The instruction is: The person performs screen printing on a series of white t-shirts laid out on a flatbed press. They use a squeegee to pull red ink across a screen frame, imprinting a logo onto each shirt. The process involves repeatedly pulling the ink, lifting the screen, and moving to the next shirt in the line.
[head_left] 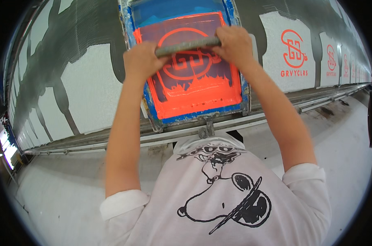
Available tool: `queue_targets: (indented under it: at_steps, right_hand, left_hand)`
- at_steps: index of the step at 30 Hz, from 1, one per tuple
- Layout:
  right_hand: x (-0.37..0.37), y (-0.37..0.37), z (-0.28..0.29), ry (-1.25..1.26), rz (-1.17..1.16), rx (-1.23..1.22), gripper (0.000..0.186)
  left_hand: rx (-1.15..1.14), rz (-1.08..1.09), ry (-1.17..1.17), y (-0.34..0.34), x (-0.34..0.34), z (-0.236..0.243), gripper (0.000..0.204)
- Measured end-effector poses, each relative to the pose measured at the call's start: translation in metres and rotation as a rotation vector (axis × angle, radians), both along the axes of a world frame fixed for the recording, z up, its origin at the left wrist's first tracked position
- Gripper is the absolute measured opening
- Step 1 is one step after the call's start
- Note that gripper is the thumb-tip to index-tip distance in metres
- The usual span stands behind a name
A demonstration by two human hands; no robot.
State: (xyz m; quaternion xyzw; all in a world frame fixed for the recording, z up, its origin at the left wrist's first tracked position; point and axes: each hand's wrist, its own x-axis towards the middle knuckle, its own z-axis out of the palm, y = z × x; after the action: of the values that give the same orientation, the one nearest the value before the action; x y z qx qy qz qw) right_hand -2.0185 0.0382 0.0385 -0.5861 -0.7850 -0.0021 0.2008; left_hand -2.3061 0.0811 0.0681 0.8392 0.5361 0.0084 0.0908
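My left hand and my right hand are closed on either end of a grey squeegee bar, held across the upper part of a screen-printing frame with blue and worn metal edges. Bright orange-red ink lies thick over the lower part of the mesh and smeared up its sides. A round orange emblem shows through the purplish mesh under the bar. The top of the mesh is blue. A metal bracket sits at the frame's near edge.
A long printing table runs across the view, with white fabric pieces on a dark surface. Those to the right carry orange emblems. A metal rail follows its near edge, above a pale floor. My printed white shirt fills the lower middle.
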Motion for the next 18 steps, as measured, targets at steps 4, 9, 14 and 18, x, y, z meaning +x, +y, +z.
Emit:
queue_targets:
  at_steps: [4,9,14,18]
  right_hand:
    - [-0.008,-0.114,0.001,0.068,0.030,-0.039,0.038]
    - [-0.013,-0.181,-0.003,0.106,0.049,-0.020,0.040]
    - [-0.008,-0.166,0.014,0.135,0.080,-0.145,0.039]
    - [0.007,-0.106,0.025,0.118,0.125,-0.246,0.038]
  left_hand:
    - [0.071,-0.032,-0.092,-0.120,-0.020,-0.017,0.040]
    - [0.100,-0.037,-0.151,-0.183,-0.019,-0.005,0.043]
    - [0.007,-0.030,-0.137,-0.174,-0.020,0.004,0.040]
    - [-0.200,-0.061,0.028,-0.104,-0.013,0.021,0.055]
